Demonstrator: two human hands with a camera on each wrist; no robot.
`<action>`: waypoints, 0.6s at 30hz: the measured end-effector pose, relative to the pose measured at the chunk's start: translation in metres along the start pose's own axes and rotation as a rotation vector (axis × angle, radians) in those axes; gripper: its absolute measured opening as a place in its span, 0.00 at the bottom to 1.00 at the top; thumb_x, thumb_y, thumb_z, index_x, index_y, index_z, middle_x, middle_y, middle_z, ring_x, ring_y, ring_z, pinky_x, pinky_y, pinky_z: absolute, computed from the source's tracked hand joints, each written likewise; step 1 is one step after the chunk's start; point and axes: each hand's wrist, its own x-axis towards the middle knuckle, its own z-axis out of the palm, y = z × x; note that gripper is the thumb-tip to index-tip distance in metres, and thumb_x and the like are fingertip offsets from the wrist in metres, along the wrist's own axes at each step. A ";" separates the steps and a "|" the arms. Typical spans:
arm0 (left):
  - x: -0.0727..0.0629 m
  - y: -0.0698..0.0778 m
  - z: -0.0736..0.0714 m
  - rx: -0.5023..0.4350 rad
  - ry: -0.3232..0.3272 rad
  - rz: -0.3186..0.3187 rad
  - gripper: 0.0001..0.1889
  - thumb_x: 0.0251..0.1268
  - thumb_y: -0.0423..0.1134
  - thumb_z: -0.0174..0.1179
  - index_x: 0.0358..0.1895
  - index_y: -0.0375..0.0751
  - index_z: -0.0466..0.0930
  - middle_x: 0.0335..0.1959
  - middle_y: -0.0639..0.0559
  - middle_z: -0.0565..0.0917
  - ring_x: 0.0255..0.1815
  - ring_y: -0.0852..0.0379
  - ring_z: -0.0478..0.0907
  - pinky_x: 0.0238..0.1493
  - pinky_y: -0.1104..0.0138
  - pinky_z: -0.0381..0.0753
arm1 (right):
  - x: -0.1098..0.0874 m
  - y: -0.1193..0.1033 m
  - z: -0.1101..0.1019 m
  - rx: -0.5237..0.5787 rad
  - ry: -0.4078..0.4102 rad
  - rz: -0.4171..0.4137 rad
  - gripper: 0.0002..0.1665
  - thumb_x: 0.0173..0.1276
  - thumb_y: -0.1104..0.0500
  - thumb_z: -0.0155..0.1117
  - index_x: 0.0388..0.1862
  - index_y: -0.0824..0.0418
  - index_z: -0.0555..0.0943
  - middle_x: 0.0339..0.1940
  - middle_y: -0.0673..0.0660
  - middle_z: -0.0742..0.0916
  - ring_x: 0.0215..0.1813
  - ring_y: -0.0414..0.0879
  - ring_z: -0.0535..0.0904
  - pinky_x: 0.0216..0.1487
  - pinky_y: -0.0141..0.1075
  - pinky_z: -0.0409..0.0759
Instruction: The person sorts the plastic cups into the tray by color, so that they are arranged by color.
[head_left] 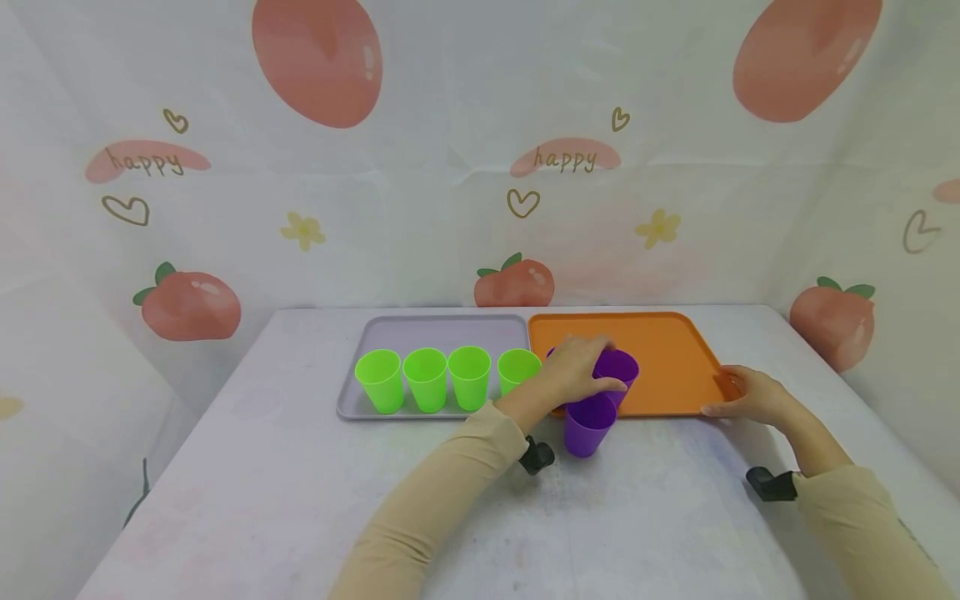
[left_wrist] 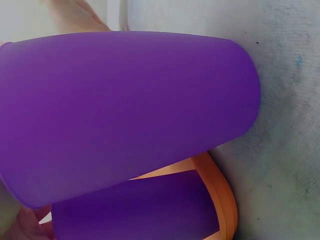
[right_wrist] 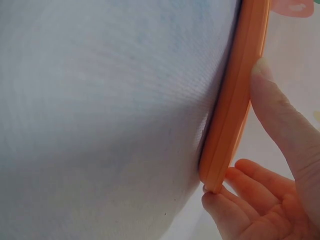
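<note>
My left hand (head_left: 573, 371) reaches over the left part of the orange tray (head_left: 667, 358), thumb and fingers gripping the rim of a purple cup (head_left: 624, 367). In front, another purple cup (head_left: 588, 433) stands on the table; its side fills much of the left wrist view, with the gripped cup (left_wrist: 140, 210) below it. Behind the left hand, only a sliver of a further purple rim (head_left: 551, 352) shows. My right hand (head_left: 757, 396) holds the tray's near right corner, thumb along the near edge and fingers at the side, seen closely in the right wrist view.
A grey tray (head_left: 442, 331) adjoins the orange one on the left. Several bright green cups (head_left: 426, 379) stand in a row along its near side. The white table (head_left: 300, 500) ends at a printed backdrop cloth (head_left: 420, 208).
</note>
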 end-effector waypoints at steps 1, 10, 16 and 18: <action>0.000 0.000 0.000 0.002 -0.005 -0.001 0.31 0.58 0.59 0.59 0.62 0.47 0.68 0.54 0.54 0.81 0.57 0.57 0.76 0.68 0.62 0.66 | 0.000 0.000 0.000 0.001 -0.002 0.002 0.60 0.52 0.41 0.71 0.64 0.82 0.55 0.59 0.83 0.65 0.57 0.73 0.63 0.60 0.68 0.62; -0.009 -0.005 -0.003 -0.093 0.044 0.030 0.29 0.60 0.58 0.58 0.60 0.47 0.71 0.56 0.55 0.79 0.58 0.58 0.74 0.66 0.68 0.69 | -0.001 -0.001 0.000 0.001 -0.001 0.004 0.61 0.51 0.39 0.71 0.64 0.82 0.55 0.59 0.83 0.66 0.56 0.73 0.63 0.60 0.68 0.62; -0.025 -0.011 -0.004 -0.184 0.137 0.114 0.24 0.61 0.53 0.60 0.56 0.44 0.74 0.54 0.54 0.80 0.58 0.58 0.75 0.61 0.72 0.73 | -0.001 0.000 -0.001 0.001 -0.003 -0.001 0.61 0.51 0.39 0.70 0.64 0.82 0.55 0.59 0.83 0.66 0.57 0.74 0.63 0.60 0.68 0.62; -0.031 -0.013 -0.004 -0.204 0.168 0.142 0.22 0.60 0.51 0.60 0.54 0.44 0.75 0.53 0.54 0.80 0.58 0.58 0.75 0.61 0.72 0.73 | 0.000 0.000 0.000 0.005 -0.004 0.002 0.62 0.50 0.37 0.70 0.64 0.82 0.55 0.59 0.83 0.65 0.57 0.74 0.62 0.60 0.68 0.62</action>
